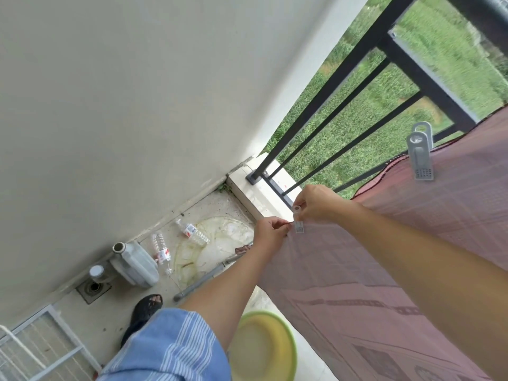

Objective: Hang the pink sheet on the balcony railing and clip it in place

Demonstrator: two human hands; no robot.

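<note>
The pink sheet (pixel 412 243) hangs over the black balcony railing (pixel 357 86) and fills the right side of the view. A large grey clip (pixel 420 154) grips its upper edge on the railing. My left hand (pixel 270 229) pinches the sheet's lower corner edge. My right hand (pixel 319 204) holds a small clear clip (pixel 298 221) right at that same corner, close beside my left fingers. Whether the small clip's jaws bite the fabric is too small to tell.
A yellow-green basin (pixel 265 350) stands on the floor below my arms. Plastic bottles (pixel 192 231), a grey jug (pixel 134 264), a grey pole (pixel 203 279) and a floor drain (pixel 93 288) lie along the beige wall. A white rack (pixel 41 345) stands at the lower left. My sandalled foot (pixel 145 309) is near the basin.
</note>
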